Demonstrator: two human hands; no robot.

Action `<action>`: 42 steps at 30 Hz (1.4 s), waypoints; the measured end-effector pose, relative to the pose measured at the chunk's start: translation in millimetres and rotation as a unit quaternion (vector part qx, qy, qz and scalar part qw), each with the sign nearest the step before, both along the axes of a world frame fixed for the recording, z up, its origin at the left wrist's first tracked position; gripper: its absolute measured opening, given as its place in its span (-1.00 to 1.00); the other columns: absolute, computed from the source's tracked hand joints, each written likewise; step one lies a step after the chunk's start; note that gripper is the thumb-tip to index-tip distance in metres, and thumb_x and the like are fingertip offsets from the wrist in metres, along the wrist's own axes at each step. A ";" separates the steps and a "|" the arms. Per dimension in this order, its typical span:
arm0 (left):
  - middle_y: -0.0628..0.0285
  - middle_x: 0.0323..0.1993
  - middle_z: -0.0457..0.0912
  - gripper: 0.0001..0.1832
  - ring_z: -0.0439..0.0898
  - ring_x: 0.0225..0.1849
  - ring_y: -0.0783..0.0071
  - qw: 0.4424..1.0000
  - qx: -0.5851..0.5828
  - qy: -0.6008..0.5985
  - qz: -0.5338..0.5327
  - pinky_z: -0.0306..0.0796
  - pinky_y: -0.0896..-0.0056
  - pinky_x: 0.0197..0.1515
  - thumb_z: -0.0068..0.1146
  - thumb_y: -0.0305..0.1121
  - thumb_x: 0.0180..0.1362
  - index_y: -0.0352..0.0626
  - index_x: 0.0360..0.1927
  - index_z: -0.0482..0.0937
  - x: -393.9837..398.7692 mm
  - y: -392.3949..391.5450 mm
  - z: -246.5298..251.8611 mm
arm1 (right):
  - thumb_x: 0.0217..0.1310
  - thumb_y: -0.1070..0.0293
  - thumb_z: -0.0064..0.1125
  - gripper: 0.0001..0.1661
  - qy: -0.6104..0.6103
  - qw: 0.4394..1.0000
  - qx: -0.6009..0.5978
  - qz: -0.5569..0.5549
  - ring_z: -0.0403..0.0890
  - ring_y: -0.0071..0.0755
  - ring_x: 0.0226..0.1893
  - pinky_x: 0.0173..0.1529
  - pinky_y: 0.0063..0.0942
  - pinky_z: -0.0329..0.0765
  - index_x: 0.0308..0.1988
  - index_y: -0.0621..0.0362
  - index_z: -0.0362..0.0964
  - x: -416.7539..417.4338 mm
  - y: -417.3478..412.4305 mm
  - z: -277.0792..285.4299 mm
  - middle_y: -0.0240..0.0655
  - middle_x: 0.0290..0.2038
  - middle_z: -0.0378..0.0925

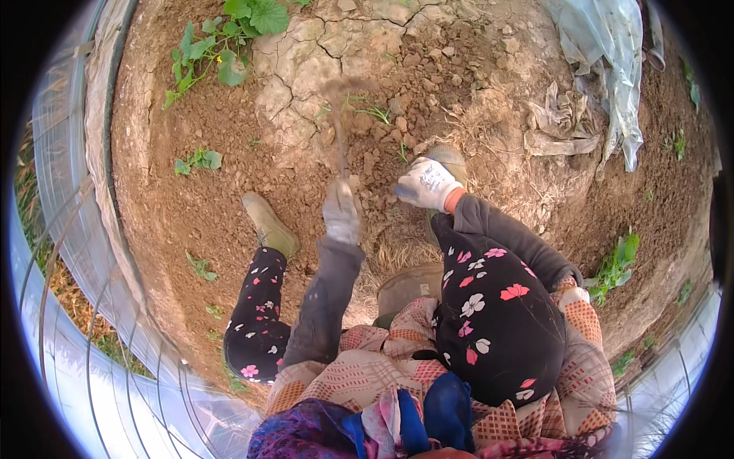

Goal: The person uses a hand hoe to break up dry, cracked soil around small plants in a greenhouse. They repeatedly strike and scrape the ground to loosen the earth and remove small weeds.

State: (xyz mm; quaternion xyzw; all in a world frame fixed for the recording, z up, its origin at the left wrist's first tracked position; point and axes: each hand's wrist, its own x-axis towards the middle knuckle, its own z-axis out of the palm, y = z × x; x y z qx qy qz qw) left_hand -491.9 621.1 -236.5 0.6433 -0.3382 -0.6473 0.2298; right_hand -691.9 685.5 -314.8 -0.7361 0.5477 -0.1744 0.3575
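My left hand (342, 213), in a dirty whitish glove, grips the handle of a small hoe (340, 140). The handle points away from me, and its blurred head (346, 85) is over cracked soil (292, 94) beside small grassy weeds (375, 112). My right hand (427, 185), in a white glove with writing and an orange cuff, is curled in front of my right knee, over the boot (447, 160). Its palm is hidden, so I cannot tell if it holds anything. Loose clods (410, 109) lie ahead of both hands.
Leafy plants with a yellow flower (229, 49) grow at upper left, a seedling (199, 160) below them. My left boot (269, 225) stands on the soil. Clear plastic sheeting (622, 74) and crumpled film (559, 129) lie at upper right. A plastic-covered wall (69, 201) curves along the left.
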 end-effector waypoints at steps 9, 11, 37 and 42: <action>0.40 -0.57 0.39 -0.69 0.34 -0.51 0.56 0.993 0.030 -0.094 -0.069 0.29 0.45 -0.42 -0.11 -0.10 0.32 -0.04 -0.43 0.47 52.4 51.9 -46.0 | 0.07 -0.05 0.14 -0.65 0.019 1.000 -0.010 -0.001 0.55 -0.09 -0.43 -0.14 -0.24 0.40 -0.44 0.00 0.47 6.1 -8.3 2.2 -0.23 -0.59 0.51; 0.39 -0.55 0.41 -0.72 0.34 -0.54 0.54 1.000 0.010 -0.011 0.012 0.28 0.46 -0.48 -0.15 -0.20 0.35 -0.10 -0.41 0.48 35.1 20.7 -37.7 | 0.07 -0.04 0.14 -0.65 0.002 1.000 -0.024 -0.014 0.55 -0.08 -0.44 -0.14 -0.24 0.39 -0.45 0.00 0.46 3.5 -9.2 2.1 -0.22 -0.58 0.52; 0.30 -0.49 0.58 -0.56 0.45 -0.60 0.48 0.954 -0.106 -0.132 -0.248 0.36 0.42 -0.50 -0.15 -0.03 0.33 -0.20 -0.19 0.60 -43.9 -31.6 -33.5 | 0.03 -0.03 0.17 -0.64 0.028 0.999 0.038 -0.013 0.58 -0.08 -0.41 -0.15 -0.25 0.43 -0.47 0.03 0.49 -2.2 -9.1 6.4 -0.21 -0.57 0.54; 0.30 -0.57 0.46 -0.61 0.39 -0.59 0.49 0.836 -0.046 -0.368 -0.405 0.30 0.38 -0.50 -0.22 -0.10 0.37 -0.16 -0.31 0.53 34.1 -13.2 -145.8 | 0.04 -0.03 0.16 -0.65 0.001 1.000 -0.013 0.006 0.58 -0.08 -0.42 -0.15 -0.25 0.43 -0.48 0.02 0.49 19.2 -33.2 25.4 -0.20 -0.59 0.52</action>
